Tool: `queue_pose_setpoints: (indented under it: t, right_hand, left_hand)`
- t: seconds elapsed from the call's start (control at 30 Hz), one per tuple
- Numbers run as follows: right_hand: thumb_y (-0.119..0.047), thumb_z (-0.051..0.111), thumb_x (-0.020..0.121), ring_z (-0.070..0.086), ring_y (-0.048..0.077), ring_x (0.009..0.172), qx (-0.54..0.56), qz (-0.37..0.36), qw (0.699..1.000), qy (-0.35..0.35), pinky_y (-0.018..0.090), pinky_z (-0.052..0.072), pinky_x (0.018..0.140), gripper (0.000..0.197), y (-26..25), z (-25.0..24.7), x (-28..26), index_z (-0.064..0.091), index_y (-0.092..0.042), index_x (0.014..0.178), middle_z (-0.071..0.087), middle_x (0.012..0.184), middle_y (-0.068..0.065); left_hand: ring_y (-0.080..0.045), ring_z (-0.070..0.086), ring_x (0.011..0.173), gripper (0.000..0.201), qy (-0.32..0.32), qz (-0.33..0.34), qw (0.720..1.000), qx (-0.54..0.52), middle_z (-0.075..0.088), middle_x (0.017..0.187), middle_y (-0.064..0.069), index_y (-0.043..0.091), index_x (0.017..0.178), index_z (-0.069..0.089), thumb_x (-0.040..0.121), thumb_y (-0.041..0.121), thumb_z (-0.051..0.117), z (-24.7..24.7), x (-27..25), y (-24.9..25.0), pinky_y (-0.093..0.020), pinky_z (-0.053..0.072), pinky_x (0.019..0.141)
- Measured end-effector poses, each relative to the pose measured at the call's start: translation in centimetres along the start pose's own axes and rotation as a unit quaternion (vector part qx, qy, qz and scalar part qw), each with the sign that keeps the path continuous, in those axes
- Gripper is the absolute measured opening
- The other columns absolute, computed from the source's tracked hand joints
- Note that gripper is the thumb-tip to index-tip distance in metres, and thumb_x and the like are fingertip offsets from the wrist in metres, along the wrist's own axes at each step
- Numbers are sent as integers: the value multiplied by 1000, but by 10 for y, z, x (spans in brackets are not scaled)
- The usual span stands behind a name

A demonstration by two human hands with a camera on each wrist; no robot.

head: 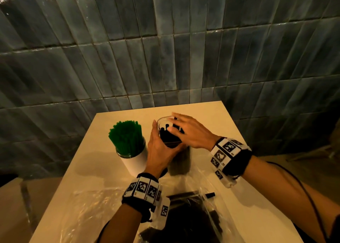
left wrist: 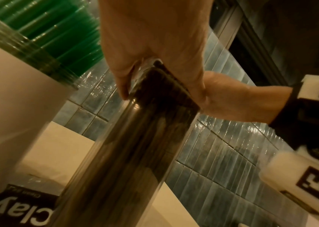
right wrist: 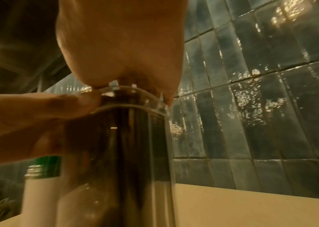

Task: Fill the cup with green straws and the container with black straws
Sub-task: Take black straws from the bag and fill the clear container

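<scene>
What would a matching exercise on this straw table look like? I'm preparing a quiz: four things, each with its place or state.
1. white cup
2. tall clear plastic container
3. left hand
4. clear plastic bag

a. lying nearest the camera
b. gripping the container's side
c. full of green straws
d. holding black straws

Pairs: 1-c, 2-d, 3-b, 4-a

Table (head: 211,114) with cup (head: 135,162), container (head: 179,162), bags (head: 88,206)

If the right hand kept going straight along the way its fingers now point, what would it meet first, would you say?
The right hand lies over the mouth of the clear container, fingers pointing left. Carrying on, it would probably meet the left hand gripping the container's side, then the green straws, though depth is unclear.
</scene>
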State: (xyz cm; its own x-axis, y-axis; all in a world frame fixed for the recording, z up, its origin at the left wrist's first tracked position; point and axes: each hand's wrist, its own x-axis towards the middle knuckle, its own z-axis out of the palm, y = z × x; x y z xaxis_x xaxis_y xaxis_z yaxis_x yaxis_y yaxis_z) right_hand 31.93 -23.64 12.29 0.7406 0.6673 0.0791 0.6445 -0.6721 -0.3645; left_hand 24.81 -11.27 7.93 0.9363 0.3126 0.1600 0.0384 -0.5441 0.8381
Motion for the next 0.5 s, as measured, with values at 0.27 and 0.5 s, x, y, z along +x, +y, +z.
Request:
queue_pose_setpoints:
  t: [0.27, 0.5]
  right_hand:
    - [-69, 14, 86, 5, 20, 146, -103, 12, 993, -55, 38, -1, 118, 82, -3, 7, -13, 11, -18, 151, 10, 158, 6]
    - [-72, 17, 86, 28, 24, 138, -112, -11, 994, -9, 37, 17, 114, 78, 4, 1, -30, 31, -24, 145, 31, 152, 5]
  left_hand:
    - [-27, 32, 135, 110, 4, 8, 1000, 3, 29, 151, -9, 14, 150, 1, 73, 22, 79, -3, -4, 2, -19, 25, 103]
    - [-25, 33, 135, 117, 5, 13, 1000, -27, 29, 151, -8, 16, 150, -1, 69, 30, 81, -1, -4, 0, -20, 25, 104]
